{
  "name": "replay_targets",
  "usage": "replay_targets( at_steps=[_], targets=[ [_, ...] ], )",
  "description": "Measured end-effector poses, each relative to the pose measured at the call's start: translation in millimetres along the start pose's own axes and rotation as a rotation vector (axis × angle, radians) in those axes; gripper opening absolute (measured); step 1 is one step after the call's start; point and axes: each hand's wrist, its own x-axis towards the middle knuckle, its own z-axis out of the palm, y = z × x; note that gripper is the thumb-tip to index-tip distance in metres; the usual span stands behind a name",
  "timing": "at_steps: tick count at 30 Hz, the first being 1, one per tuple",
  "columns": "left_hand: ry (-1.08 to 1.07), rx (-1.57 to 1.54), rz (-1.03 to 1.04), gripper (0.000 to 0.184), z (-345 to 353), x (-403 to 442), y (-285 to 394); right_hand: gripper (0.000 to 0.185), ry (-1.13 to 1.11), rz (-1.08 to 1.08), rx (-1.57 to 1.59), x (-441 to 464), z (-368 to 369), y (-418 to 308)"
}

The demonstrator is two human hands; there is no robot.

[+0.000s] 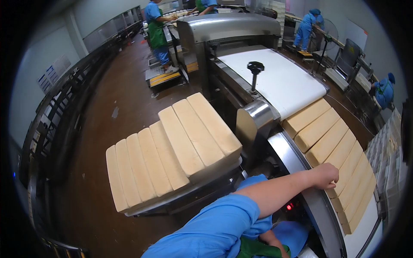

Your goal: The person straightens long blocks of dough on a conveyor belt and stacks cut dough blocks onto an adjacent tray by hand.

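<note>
My left hand (326, 176) is closed in a loose fist, with nothing visible in it, over the row of long pale blocks (353, 182) on the conveyor at the right. The blocks lie side by side, close together. Low in the view, my right forearm (273, 241) shows beside a green apron; its hand is out of sight. Left of the conveyor, more pale blocks (148, 165) stand side by side on a cart, with a few blocks (200, 131) stacked higher at its right end.
A steel machine (228, 28) with a white belt (275, 79) and a black knob (255, 67) stands ahead. One co-worker (157, 32) stands on a step behind the cart. Other people (305, 30) work farther back. White stacked trays (387, 150) are at the right edge.
</note>
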Motion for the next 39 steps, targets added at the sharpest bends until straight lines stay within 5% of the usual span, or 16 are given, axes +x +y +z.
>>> replay_targets(
  at_steps=[6,13,15,17,20,39],
  targets=[
    [0.045,0.039,0.005,0.017,-9.2,-5.6,-1.5,0.048,0.166,-0.072,-0.009,-4.8,6.4,28.6],
    [0.113,-0.009,-0.001,0.017,-32.0,-13.0,2.2,0.047,0.395,0.286,-0.029,34.2,-76.3,-15.5],
    [0.114,-0.003,-0.009,0.017,-38.1,-14.8,1.4,0.045,0.718,-0.284,-0.222,99.9,-59.2,66.8],
    [0.136,-0.029,-0.016,0.017,-43.6,-17.2,1.1,0.045,0.62,0.062,-0.088,120.0,-83.1,20.7],
    [0.171,-0.058,-0.017,0.018,-46.6,-17.5,0.5,0.045,0.565,0.158,-0.059,140.7,-87.6,-7.0],
    [0.101,-0.035,-0.012,0.016,-43.4,-10.4,12.3,0.046,0.26,0.119,0.008,111.6,-36.3,-27.1]
  ],
)
